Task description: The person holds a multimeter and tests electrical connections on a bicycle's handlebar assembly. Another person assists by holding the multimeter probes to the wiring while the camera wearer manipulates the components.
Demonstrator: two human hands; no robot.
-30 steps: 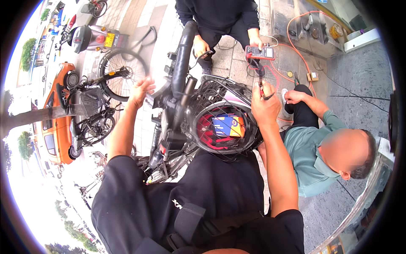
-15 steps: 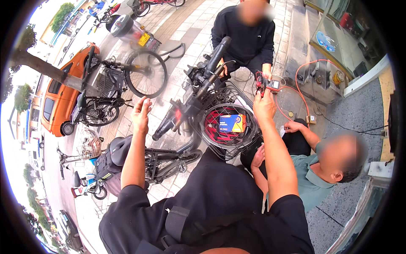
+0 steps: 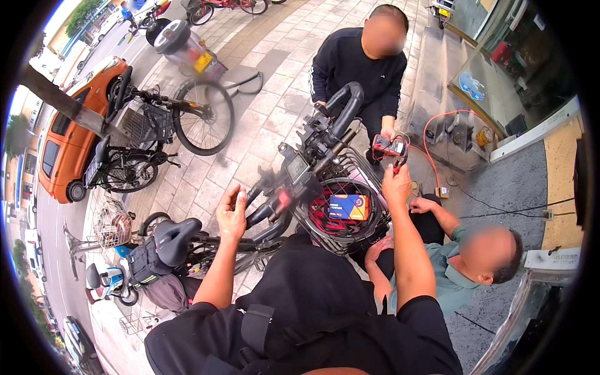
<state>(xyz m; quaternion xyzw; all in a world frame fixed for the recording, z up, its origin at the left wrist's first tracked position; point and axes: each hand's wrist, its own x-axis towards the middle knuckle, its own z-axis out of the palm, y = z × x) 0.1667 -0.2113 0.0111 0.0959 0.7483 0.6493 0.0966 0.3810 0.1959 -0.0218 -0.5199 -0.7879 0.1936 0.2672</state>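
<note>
My right hand [image 3: 397, 187] is closed around a small red-and-black tool [image 3: 398, 167], its exact kind too small to make out. Just beyond it, the person in black holds a red-and-grey multimeter [image 3: 389, 145] with leads. My left hand [image 3: 232, 215] is raised beside the handlebar grip [image 3: 259, 215], fingers loosely bent and apart, holding nothing. Between my arms stands a bicycle with a black handlebar [image 3: 350, 97], a small display [image 3: 297, 167] and a wire front basket [image 3: 312, 228]. In the basket, a blue-and-orange box [image 3: 349, 207] lies on red-and-black material.
A person in black [image 3: 359, 69] crouches ahead; another in a green shirt [image 3: 459, 262] sits low at my right. An orange cable [image 3: 431, 144] runs to a small socket box [image 3: 442, 192] on the ground. Parked bikes [image 3: 203, 115] and an orange car [image 3: 69, 137] stand left.
My left hand has come down and right, closer to the handlebar grip. My right hand has dropped slightly away from the multimeter. The person in black has moved one hand back along the handlebar.
</note>
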